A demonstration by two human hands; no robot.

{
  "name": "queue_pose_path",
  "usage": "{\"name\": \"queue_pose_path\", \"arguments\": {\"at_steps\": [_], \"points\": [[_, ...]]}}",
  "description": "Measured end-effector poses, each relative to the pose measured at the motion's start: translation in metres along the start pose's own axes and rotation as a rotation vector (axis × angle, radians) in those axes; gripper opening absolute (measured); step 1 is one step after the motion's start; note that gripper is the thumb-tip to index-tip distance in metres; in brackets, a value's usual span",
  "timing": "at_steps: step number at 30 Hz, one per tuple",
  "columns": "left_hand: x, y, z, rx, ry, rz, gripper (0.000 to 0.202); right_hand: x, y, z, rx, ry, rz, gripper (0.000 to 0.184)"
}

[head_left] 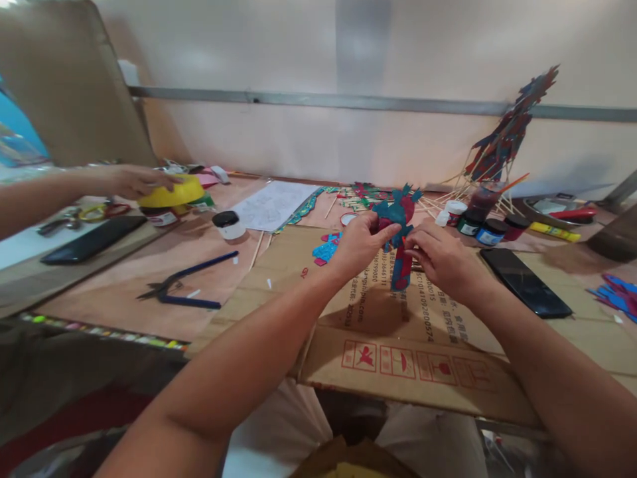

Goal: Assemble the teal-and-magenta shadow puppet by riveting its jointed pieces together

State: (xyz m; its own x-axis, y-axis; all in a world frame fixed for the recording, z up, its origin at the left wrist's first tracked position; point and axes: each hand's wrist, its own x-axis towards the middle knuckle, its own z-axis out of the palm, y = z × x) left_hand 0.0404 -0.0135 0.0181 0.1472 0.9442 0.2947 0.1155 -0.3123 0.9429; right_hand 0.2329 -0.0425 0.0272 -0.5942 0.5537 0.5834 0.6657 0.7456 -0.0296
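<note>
My left hand (365, 240) grips a flat painted cut-out figure (399, 209), teal and crimson with jagged tips, thumb across its front. From the other side my right hand (440, 259) has its fingers pinched together at the figure's edge, beside the long lower strip. Whether a thin stick or brush is also in those fingers is hidden. The figure is held upright above a flattened cardboard sheet (378, 325). Behind my left wrist lies a small blue and crimson painted piece (326, 248) on that sheet.
A phone (526, 282) and paint jars (492, 232) are at right, behind them painted cut-outs on sticks (507, 139). Blue-handled pliers (189, 285) lie left, near a black-lidded jar (229, 226). Another person's hand (134, 182) touches a yellow round object (174, 192).
</note>
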Motion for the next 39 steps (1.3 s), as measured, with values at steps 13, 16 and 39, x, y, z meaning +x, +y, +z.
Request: {"name": "queue_pose_path", "arguments": {"at_steps": [13, 16, 39], "points": [[-0.003, 0.002, 0.005, 0.052, 0.041, 0.151, 0.034, 0.000, -0.001, -0.003, -0.138, -0.007, -0.049, 0.015], [-0.005, 0.003, 0.006, 0.024, 0.013, 0.162, 0.029, -0.001, -0.002, 0.001, -0.181, 0.014, -0.017, 0.013], [-0.009, 0.004, 0.013, 0.095, 0.021, 0.075, 0.037, -0.002, -0.023, 0.006, -0.114, 0.209, 0.212, 0.007]]}}
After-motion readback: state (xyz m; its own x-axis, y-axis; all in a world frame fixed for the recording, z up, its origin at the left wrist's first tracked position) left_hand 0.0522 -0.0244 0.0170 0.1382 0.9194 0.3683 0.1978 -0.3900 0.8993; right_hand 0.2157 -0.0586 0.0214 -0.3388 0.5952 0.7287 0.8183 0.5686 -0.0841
